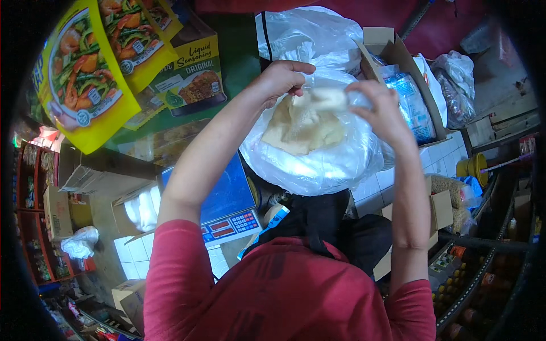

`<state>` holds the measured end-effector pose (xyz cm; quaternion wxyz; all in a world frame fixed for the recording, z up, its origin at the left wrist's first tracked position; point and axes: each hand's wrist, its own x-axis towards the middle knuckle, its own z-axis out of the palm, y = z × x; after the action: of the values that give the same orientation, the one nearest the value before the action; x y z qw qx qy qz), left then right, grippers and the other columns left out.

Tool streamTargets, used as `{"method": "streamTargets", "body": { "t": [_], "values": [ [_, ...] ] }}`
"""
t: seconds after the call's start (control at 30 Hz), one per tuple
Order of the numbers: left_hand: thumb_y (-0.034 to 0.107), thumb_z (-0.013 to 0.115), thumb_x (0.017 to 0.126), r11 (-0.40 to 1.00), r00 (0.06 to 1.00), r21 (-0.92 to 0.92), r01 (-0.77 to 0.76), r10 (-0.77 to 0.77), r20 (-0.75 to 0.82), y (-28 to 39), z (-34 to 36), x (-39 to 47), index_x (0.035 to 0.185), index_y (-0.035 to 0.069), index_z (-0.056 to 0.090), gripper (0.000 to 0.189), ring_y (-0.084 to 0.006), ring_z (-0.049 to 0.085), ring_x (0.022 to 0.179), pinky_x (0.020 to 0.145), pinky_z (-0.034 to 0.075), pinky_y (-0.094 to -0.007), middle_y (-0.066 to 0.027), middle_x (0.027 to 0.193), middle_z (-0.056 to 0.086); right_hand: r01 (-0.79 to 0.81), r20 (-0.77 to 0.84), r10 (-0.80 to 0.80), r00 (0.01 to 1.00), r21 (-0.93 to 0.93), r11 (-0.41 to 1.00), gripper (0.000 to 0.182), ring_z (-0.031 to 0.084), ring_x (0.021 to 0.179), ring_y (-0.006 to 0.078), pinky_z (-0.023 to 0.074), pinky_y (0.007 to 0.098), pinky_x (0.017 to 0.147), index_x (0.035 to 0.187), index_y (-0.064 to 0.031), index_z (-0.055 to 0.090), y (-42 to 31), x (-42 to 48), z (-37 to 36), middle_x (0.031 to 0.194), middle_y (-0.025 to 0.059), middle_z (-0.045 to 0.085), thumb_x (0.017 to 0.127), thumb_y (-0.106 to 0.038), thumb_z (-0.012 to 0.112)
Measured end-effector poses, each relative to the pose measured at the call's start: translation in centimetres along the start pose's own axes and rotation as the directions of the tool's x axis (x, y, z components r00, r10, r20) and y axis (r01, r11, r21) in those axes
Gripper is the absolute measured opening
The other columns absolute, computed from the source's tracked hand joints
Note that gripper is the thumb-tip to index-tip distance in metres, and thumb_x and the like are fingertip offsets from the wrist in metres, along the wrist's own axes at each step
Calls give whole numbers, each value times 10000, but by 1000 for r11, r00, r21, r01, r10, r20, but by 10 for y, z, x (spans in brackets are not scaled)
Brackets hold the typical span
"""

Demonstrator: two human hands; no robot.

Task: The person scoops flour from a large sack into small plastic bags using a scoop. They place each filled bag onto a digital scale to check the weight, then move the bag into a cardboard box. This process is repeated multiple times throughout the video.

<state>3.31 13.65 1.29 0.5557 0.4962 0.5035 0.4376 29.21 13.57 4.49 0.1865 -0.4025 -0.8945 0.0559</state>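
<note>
An open sack lined with white plastic point(307, 170) stands before me, holding a pale cream powder point(283, 138). Over its mouth, my left hand point(290, 81) pinches what looks like a small clear plastic bag point(300, 121), partly lost against the powder. My right hand point(379, 108) grips a whitish scoop or cup point(330, 100), blurred by motion and tilted toward the bag. Pale powder shows at the scoop's left end. The exact shape of the scoop cannot be made out.
A digital scale point(226, 192) with a blue platform sits left of the sack. Yellow seasoning packets point(85, 81) hang at upper left, near a liquid seasoning carton point(192, 72). An open cardboard box point(420, 102) of plastic packs is on the right. Bottles point(452, 277) fill a lower-right rack.
</note>
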Motion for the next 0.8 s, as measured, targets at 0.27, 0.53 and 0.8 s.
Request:
{"method": "streamTargets", "body": {
  "t": [0.27, 0.53, 0.8],
  "values": [
    [55, 550, 784, 998, 998, 66, 25, -29, 62, 1, 15, -5, 1129, 1, 672, 370, -66, 546, 598, 581, 462, -210, 1, 804, 629, 133, -154, -198, 968, -352, 927, 294, 563, 1068, 248, 300, 531, 996, 1043, -198, 655, -25, 32, -49, 995, 29, 633, 765, -121, 707],
    [82, 571, 825, 998, 995, 44, 39, -42, 90, -6, 15, -5, 1096, 23, 687, 301, -52, 548, 596, 566, 447, -192, 20, 793, 621, 222, -107, -332, 937, -552, 804, 256, 582, 1046, 226, 311, 534, 1034, 1000, -190, 683, -46, 37, -48, 962, 26, 629, 792, -59, 613],
    [76, 611, 811, 999, 994, 6, 36, -37, 103, -6, 16, -6, 1098, 34, 703, 304, -46, 550, 594, 559, 439, -188, 8, 809, 655, 216, -83, -336, 938, -616, 757, 279, 567, 1075, 210, 282, 515, 1074, 1023, -208, 691, -54, 35, -50, 984, 26, 626, 811, -61, 585]
  ]
}}
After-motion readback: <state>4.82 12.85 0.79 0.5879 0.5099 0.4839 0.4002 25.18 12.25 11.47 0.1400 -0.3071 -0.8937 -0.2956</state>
